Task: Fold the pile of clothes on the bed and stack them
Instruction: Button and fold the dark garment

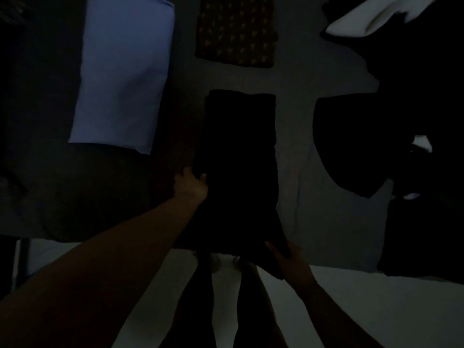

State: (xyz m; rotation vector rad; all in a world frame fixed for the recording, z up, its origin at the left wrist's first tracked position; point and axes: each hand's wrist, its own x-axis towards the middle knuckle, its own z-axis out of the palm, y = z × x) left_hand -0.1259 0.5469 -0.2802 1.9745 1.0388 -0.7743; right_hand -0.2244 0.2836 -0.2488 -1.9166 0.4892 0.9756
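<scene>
Legs: the person's legs (226,305) stand at the bed's near edge, over a pale floor (376,310).
Right hand: the right hand (286,257) is at the near right corner of a black folded garment (241,162); its fingers are curled around that corner, which hangs a little past the bed edge.
Left hand: the left hand (191,187) lies against the garment's left edge about halfway up; in the dark I cannot tell whether the fingers pinch the cloth or only rest on it.
Black garment: a long dark rectangle lying flat on the grey bed sheet (308,79), running away from the person.
Left of it: a dark cloth (62,192) spreads over the bed, and a light blue folded garment (120,74) lies on top of it.
Right side: a heap of black clothes (391,146) with small white patches.
Far centre: a dark patterned folded cloth (236,31), apart from the black garment.
Far right: a white cloth (376,18) on dark fabric.
</scene>
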